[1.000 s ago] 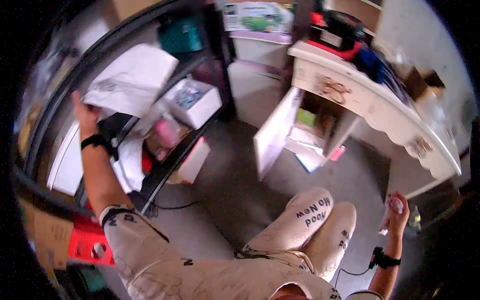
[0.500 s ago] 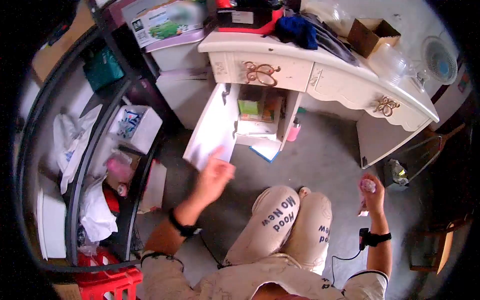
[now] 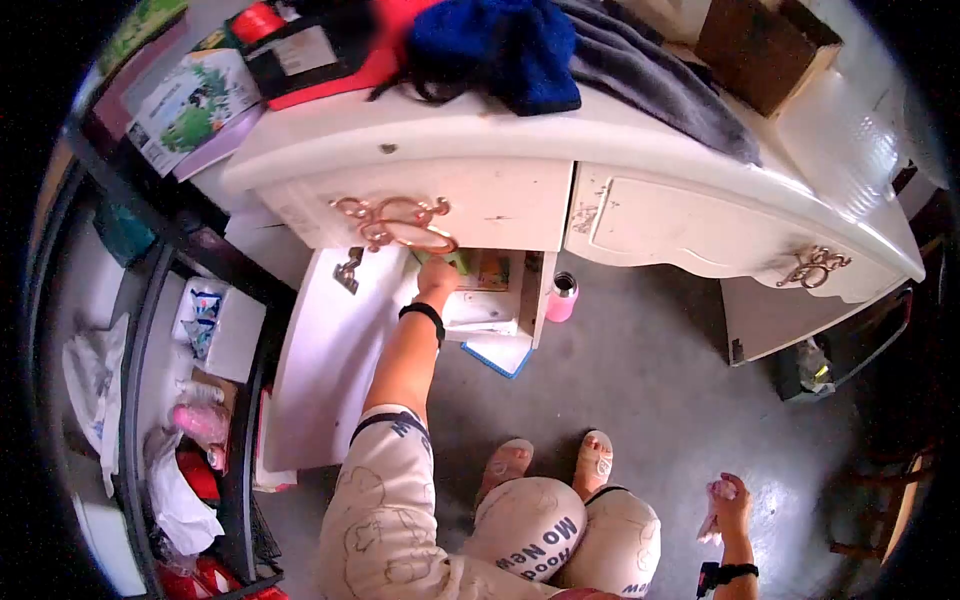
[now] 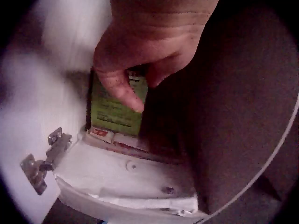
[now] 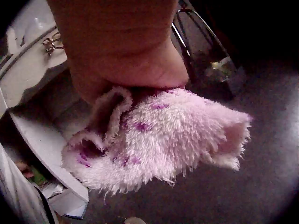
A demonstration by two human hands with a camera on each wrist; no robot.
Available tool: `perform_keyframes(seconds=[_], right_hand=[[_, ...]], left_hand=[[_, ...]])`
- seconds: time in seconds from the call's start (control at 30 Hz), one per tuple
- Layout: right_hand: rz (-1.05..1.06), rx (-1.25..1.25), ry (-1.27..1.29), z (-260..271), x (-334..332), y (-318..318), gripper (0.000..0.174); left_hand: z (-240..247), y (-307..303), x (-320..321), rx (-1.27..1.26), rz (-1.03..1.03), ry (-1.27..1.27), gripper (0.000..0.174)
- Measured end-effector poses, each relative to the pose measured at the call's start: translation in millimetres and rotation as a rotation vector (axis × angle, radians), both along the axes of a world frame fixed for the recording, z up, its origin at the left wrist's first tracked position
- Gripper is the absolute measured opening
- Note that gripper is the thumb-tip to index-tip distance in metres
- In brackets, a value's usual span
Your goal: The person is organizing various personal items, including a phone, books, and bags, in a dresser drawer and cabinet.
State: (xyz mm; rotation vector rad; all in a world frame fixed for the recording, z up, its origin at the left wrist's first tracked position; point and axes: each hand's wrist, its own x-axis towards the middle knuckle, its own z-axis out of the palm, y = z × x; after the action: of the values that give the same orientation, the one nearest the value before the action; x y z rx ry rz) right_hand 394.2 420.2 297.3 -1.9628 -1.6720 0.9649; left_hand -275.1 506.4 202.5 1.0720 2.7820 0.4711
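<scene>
My left hand (image 3: 437, 277) reaches into the open cabinet under the white desk (image 3: 510, 205), below the drawer with the copper-coloured handle. In the left wrist view, the straight thumb of that hand (image 4: 149, 46) lies in front of a green printed item (image 4: 114, 109), apart from the finger at the right; the other fingers are hidden, and contact cannot be told. Low at the right, my right hand (image 3: 736, 505) grips a fluffy pink-and-white cloth (image 5: 163, 135) with purple spots, which hangs out below the hand (image 5: 126, 56) in the right wrist view.
The white cabinet door (image 3: 340, 370) stands swung out left of my forearm. A pink bottle (image 3: 562, 298) and a blue-edged flat item (image 3: 498, 355) are beside the cabinet. A black shelf rack (image 3: 133, 380) holds a white box (image 3: 235, 325). Blue and grey fabric lies on the desk.
The view has turned from the shelf rack to the desk and come closer. My left hand has left the white sheet on the rack and entered the cabinet. The cloth is still in my right hand.
</scene>
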Motion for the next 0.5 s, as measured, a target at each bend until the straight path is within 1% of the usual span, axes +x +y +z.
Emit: perform_keyframes(seconds=[0.03, 0.07, 0.1, 0.17, 0.2, 0.23, 0.3, 0.33, 0.37, 0.4, 0.43, 0.5], right_hand=[[-0.052, -0.041, 0.028, -14.6, 9.2, 4.0, 0.033], [-0.107, -0.082, 0.053, -21.5, 16.1, 2.4, 0.033], [-0.113, -0.092, 0.05, -25.7, 21.0, -1.9, 0.033], [-0.059, -0.038, -0.019, -34.0, 26.8, -3.0, 0.032], [-0.063, -0.046, -0.019, -38.0, 28.5, -4.3, 0.032], [-0.072, -0.054, 0.021, -41.4, 31.4, -6.1, 0.031], [-0.082, -0.067, 0.059, -38.2, 31.2, -12.2, 0.031], [-0.095, -0.072, 0.139, -32.1, 25.0, -12.9, 0.031], [-0.103, -0.081, 0.219, -28.4, 21.3, -15.6, 0.031], [-0.194, -0.102, 0.358, -37.9, 25.3, -16.2, 0.031], [-0.189, -0.112, 0.354, -31.7, 20.0, -18.4, 0.031], [-0.084, -0.089, 0.12, -13.3, 4.7, -18.4, 0.029]], left_hand=[[-23.0, 10.0, -16.6, -0.064, -0.09, 0.108, 0.044], [-25.9, 5.7, -12.5, 0.066, -0.119, 0.271, 0.041], [-24.2, 0.2, -11.2, 0.057, -0.126, 0.268, 0.041], [-7.6, -8.3, -3.6, 0.003, -0.12, 0.174, 0.04], [-2.0, -15.9, 6.5, 0.182, -0.066, 0.174, 0.029], [4.2, -25.0, 17.5, 0.178, -0.07, 0.171, 0.029], [24.1, -48.5, 40.3, 0.32, -0.067, 0.213, 0.026], [40.8, -62.1, 56.8, 0.178, -0.022, 0.179, 0.024], [43.2, -80.7, 66.2, 0.334, -0.105, 0.229, 0.026], [47.5, -98.4, 76.9, 0.304, -0.109, 0.227, 0.026], [58.4, -115.3, 89.8, 0.274, -0.114, 0.225, 0.026], [72.8, -151.5, 112.0, 0.231, -0.098, 0.241, 0.026]])
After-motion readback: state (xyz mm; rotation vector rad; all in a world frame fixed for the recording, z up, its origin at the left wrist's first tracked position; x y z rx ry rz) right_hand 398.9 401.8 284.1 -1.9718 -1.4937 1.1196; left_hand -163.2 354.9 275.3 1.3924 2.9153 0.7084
